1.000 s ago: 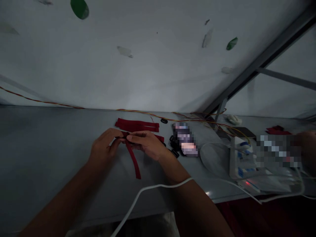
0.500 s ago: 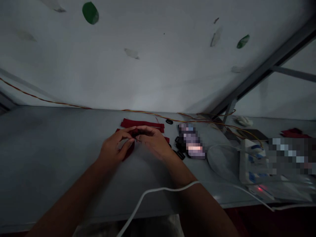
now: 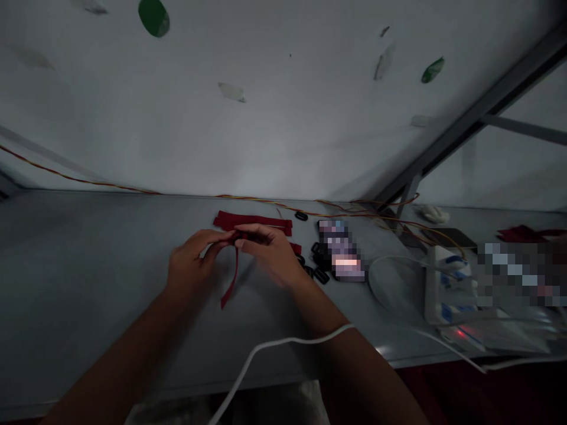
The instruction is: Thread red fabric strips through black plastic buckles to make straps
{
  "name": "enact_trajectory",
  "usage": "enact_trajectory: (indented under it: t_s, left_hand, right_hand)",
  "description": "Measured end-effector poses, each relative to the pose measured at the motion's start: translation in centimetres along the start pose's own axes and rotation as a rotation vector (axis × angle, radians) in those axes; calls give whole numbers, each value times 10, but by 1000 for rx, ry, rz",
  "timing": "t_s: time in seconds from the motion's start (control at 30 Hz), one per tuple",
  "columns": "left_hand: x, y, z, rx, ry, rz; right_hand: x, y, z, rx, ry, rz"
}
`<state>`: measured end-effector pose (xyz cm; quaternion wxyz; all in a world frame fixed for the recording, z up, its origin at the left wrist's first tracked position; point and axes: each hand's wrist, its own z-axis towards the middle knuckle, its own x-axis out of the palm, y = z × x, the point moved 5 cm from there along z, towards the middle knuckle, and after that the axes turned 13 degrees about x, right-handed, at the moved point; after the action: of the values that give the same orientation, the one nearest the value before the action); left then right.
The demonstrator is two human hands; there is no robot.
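Note:
A narrow red fabric strap (image 3: pixel 230 284) hangs down from between my two hands, its loose end near the table. My left hand (image 3: pixel 192 260) pinches the upper part of it with thumb and fingers. From the other side, my right hand (image 3: pixel 272 251) closes on the same bunched red part, fingertips almost meeting the left ones. Whether a buckle sits inside the pinch is hidden. Just behind the hands lie flat red straps (image 3: pixel 254 221). Black plastic buckles (image 3: pixel 321 275) are grouped right of my right hand, and a single black slider (image 3: pixel 301 216) lies farther back.
A phone (image 3: pixel 343 251) with a blurred screen lies beside the buckles. Farther right is a white power strip (image 3: pixel 447 283) with plugs and a red light. A white cable (image 3: pixel 287 340) crosses my right forearm. Twisted wires (image 3: pixel 261 202) run along the wall's foot.
The strap's end, earlier mostly behind my left hand, now hangs in view below the fingers. My left hand has shifted slightly left, its fingers straighter.

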<state>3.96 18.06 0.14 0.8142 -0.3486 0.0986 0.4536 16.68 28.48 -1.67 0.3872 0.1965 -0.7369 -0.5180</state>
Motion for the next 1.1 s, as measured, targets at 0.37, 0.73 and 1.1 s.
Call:
enact_trajectory:
  t_s: [0.37,0.73,1.1]
  left_hand:
    - [1,-5,3,278,27,82]
    - [-1,-5,4,119,31,-120]
    - [4,-10,8,123,146,-322]
  right_hand:
    - [-2,-1,-2,58,-5,26]
    - [-7,6,-7,125,21,-83]
    - [-12,0,-4,221,99,-55]
